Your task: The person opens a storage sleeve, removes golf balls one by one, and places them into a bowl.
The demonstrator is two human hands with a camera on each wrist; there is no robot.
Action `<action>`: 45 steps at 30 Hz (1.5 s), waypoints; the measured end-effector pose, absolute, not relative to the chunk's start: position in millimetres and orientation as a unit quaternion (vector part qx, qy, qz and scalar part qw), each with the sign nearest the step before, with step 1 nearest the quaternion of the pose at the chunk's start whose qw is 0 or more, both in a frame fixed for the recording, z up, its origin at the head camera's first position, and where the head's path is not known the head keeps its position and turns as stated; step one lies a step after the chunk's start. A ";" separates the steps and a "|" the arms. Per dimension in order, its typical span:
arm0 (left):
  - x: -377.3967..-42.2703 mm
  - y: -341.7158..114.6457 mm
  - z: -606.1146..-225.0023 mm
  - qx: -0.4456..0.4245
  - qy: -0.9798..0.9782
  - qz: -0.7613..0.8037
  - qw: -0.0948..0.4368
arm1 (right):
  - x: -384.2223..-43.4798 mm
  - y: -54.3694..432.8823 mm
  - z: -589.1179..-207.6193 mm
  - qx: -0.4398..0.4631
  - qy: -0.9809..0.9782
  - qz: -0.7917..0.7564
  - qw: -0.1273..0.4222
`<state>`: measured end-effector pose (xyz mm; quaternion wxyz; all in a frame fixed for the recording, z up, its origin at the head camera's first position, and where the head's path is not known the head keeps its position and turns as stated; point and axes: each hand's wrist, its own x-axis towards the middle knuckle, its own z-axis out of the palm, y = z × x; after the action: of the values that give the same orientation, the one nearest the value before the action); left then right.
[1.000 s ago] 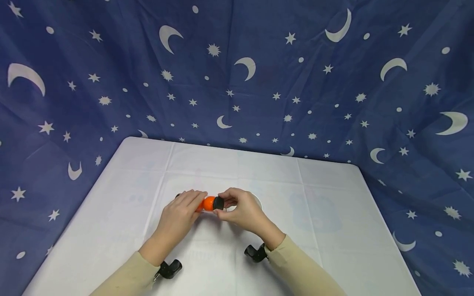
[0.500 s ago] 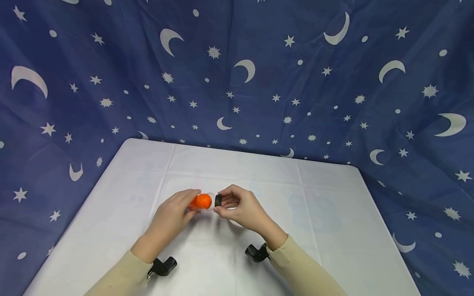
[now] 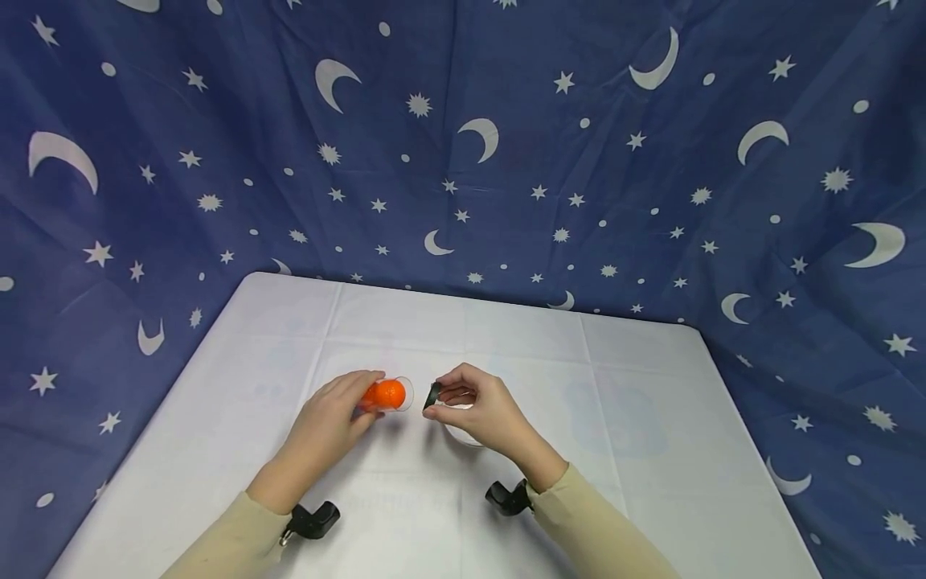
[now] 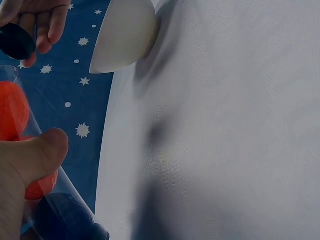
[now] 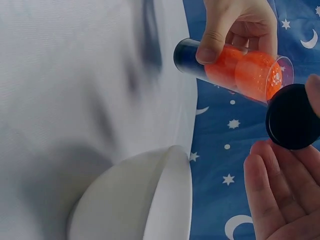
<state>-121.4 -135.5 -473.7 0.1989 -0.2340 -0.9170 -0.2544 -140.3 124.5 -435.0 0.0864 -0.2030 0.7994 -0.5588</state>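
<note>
My left hand (image 3: 321,422) grips a clear plastic tube (image 5: 288,75), tilted, with its mouth toward my right hand. Orange balls (image 3: 390,394) sit inside it near the mouth, and a dark blue ball (image 4: 59,212) lies at the far end. My right hand (image 3: 495,414) pinches a round black cap (image 3: 432,396) between thumb and fingers, a short gap away from the tube's mouth. From the right wrist, the cap's flat face shows, overlapping the tube's rim in that view.
A white bowl (image 5: 122,200) stands on the white-covered table (image 3: 405,515), below and partly behind my right hand. Black wrist camera mounts (image 3: 314,521) hang by both sleeves. A blue curtain (image 3: 506,233) with moons and stars rises behind the table.
The black cap has come off the tube's mouth. My left hand has moved left with the tube, and my right hand slightly right with the cap, so the mouth shows uncovered.
</note>
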 end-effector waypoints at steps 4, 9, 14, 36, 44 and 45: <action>-119.7 -137.0 -474.0 -0.231 -0.918 -0.257 0.194 | -137.0 126.3 -437.0 -0.197 0.805 -0.552 0.087; -117.8 -139.8 -474.8 -0.224 -0.921 -0.259 0.188 | -129.8 125.4 -438.2 -0.195 0.806 -0.553 0.082; -116.6 -140.8 -475.6 -0.220 -0.919 -0.268 0.187 | -115.4 120.3 -424.0 -0.221 0.808 -0.545 0.029; -113.4 -150.1 -483.8 -0.209 -0.920 -0.271 0.192 | -84.2 108.7 -469.6 -0.272 0.784 -0.544 0.126; -113.9 -150.2 -481.6 -0.200 -0.925 -0.273 0.173 | -75.9 107.5 -491.5 -0.274 0.817 -0.478 0.169; -114.1 -150.1 -481.7 -0.201 -0.925 -0.272 0.172 | -76.1 107.6 -493.0 -0.274 0.822 -0.469 0.171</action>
<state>-114.1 -150.1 -481.7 0.1724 -0.2013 -0.9249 -0.2724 -76.1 107.6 -493.0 0.1713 -0.2740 0.8218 -0.4693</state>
